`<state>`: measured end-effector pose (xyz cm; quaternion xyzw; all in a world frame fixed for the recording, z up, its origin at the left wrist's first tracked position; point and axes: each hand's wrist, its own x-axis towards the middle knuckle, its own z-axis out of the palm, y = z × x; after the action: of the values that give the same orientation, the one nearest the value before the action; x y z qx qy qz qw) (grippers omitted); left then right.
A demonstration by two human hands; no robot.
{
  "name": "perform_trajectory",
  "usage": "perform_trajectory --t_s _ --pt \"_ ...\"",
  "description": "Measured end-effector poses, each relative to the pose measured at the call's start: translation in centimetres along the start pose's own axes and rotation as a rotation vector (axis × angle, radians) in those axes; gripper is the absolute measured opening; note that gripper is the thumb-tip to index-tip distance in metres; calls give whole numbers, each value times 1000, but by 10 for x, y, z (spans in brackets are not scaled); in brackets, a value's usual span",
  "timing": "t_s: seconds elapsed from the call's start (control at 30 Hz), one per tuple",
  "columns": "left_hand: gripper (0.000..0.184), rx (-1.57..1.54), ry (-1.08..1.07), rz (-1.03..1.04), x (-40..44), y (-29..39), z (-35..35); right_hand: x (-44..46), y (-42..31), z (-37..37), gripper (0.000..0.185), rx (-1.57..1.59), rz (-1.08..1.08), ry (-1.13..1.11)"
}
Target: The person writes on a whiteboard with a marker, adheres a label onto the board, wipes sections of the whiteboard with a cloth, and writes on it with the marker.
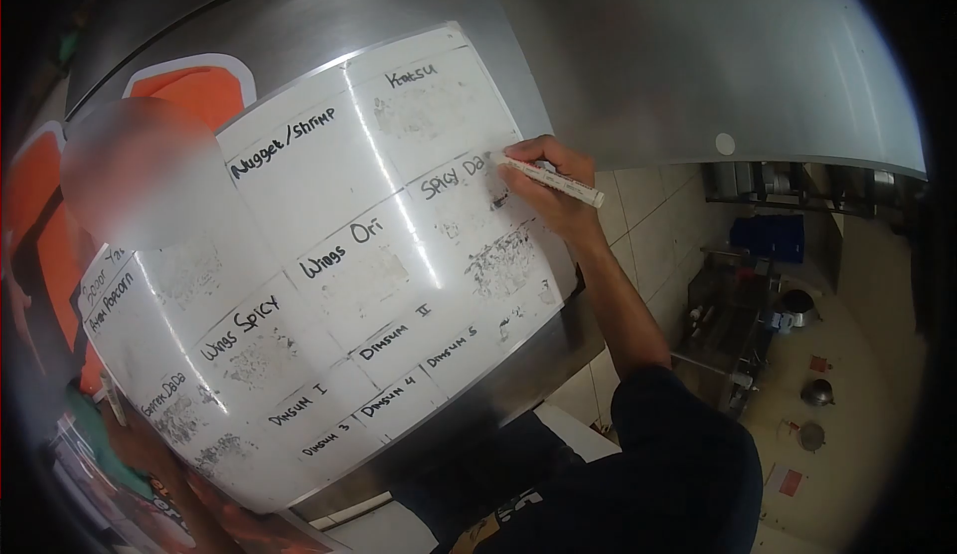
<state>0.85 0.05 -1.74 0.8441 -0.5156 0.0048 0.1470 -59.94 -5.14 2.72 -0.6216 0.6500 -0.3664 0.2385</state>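
Marker (570,188) pinched in raised right hand (561,211) at whiteboard (309,177); left hand (138,444) low, hold unclear.

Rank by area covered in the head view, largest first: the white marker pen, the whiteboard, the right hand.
1. Whiteboard
2. Right hand
3. White marker pen

- Whiteboard (309,183): white, ruled with thin black lines into a grid, lettered in black and mottled with grey-black smudges.
- Marker (560,184): off-white.
- Rounded panel (194,88) at the upper left: bright orange, edged in white.
- Cloth (125,467) at the lower left: green.
- Shirt (683,454): plain-looking, very dark navy or black.
- Metal sheet (688,66): silvery grey.
- Wall tiles (653,193): pale cream, crossed by darker joint lines.
- Bin-like object (767,239): deep blue.
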Motion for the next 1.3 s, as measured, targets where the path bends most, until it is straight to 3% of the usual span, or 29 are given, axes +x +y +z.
perform_trajectory --t_s 0.33,0.4,0.6,0.8,0.9,1.0,1.2,1.3 --pt "38 86 29 38 1 -16 5 1 5 -2 14 11 -115 -4" --pt "38 88 25 31 2 -15 5 0 -2 -1 13 34 21 -3" --pt "40 43 -1 -49 1 -7 3 0 -9 -1 12 -25 108 -9" --pt "41 39 -9 -18 1 -10 4 -2 5 1 12 23 -75 27" --pt "33 9 86 51 0 -8 7 -4 4 1 12 4 -99 20" --pt "32 82 80 42 2 -13 7 -7 -3 -1 12 63 73 68" --pt "33 98 111 72 1 -17 9 -5 -6 2 12 40 20 106" --pt "37 78 30 -7 1 -9 3 -4 -9 1 12 4 19 90"
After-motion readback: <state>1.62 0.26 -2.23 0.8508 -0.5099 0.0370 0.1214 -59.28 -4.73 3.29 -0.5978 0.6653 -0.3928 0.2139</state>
